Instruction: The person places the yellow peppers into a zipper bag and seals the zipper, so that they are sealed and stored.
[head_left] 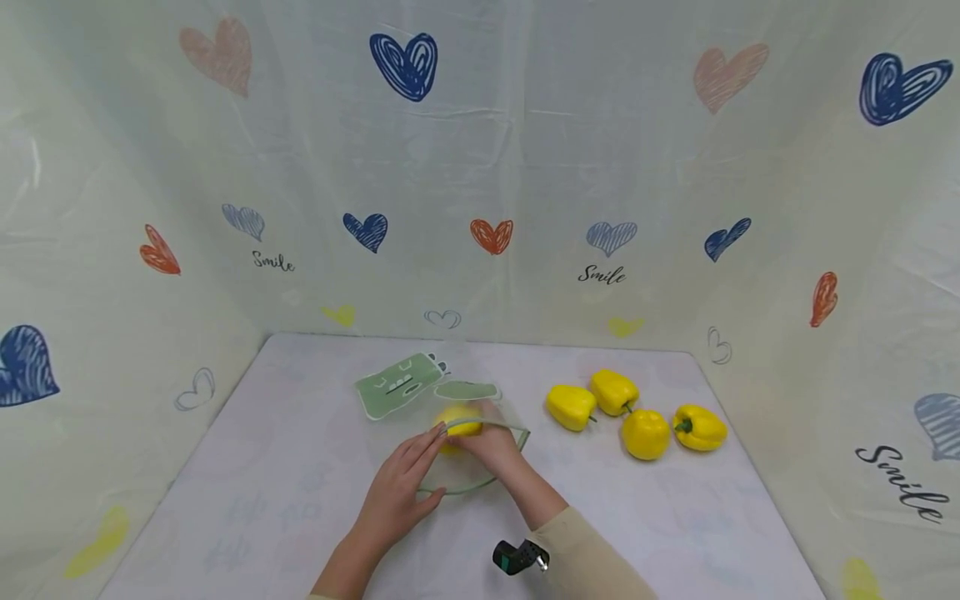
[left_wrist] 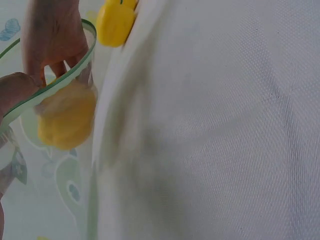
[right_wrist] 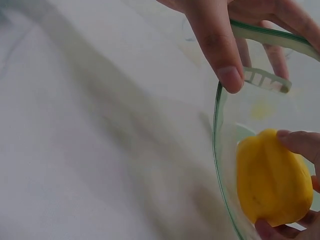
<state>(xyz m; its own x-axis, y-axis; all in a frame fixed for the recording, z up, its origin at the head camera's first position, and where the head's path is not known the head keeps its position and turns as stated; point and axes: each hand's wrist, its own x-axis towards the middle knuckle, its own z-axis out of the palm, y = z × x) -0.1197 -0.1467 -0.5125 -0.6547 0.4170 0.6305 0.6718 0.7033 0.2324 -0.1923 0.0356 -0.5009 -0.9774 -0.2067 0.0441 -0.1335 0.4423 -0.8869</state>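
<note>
A clear zip bag [head_left: 390, 388] with green cartoon print and a green zip edge lies on the table, its mouth spread toward me. My left hand [head_left: 397, 485] holds the mouth, thumb at the near edge and fingers at the far edge. Reaching inside, my right hand [head_left: 493, 443] grips a yellow bell pepper [right_wrist: 272, 180], fingers around its side. Through the clear plastic, the left wrist view shows the same pepper [left_wrist: 67, 122] below the green rim. In the right wrist view the left thumb [right_wrist: 220, 47] lies over the zip edge.
Several other yellow bell peppers [head_left: 647, 434] rest in a loose group on the right of the white table [head_left: 285, 433]. A white curtain [head_left: 480, 167] printed with hearts surrounds the table at the back and sides. A small black device [head_left: 517, 557] sits by the right sleeve.
</note>
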